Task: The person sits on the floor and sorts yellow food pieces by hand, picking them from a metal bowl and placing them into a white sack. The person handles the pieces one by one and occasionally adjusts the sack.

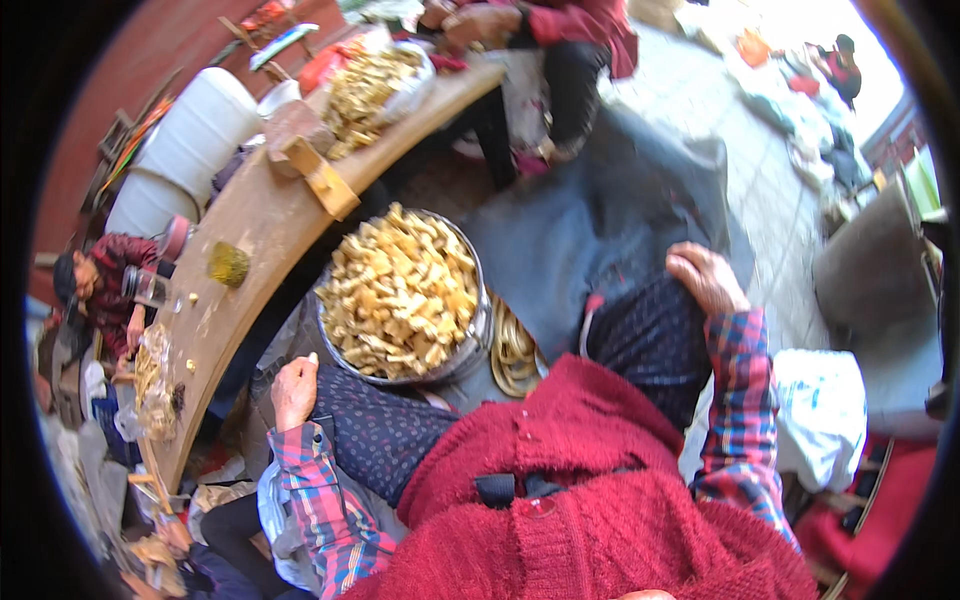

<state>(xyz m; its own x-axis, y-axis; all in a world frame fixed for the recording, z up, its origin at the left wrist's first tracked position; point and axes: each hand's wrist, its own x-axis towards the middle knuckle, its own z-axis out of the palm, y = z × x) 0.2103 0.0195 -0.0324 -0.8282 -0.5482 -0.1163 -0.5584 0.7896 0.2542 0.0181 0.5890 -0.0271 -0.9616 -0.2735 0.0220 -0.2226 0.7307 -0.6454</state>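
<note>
My left hand (295,391) rests beside my left thigh with its fingers curled; something small and pale shows at its thumb tip, too small to name. My right hand (706,277) lies over my right knee, palm down, holding nothing. Between my legs stands a metal bucket (480,330), heaped above its rim with yellowish-brown pieces (405,292) that look like cut root. Coiled flat strips (514,345) lie on the ground at the bucket's right.
A long wooden bench (247,300) curves along the left, bearing a glass jar (229,264), a brick (300,131), a wooden block tool (322,180) and a bag of similar pieces (371,97). Dark sheeting (592,225) covers ground ahead. People sit beyond the bench. A white bag (817,412) stands right.
</note>
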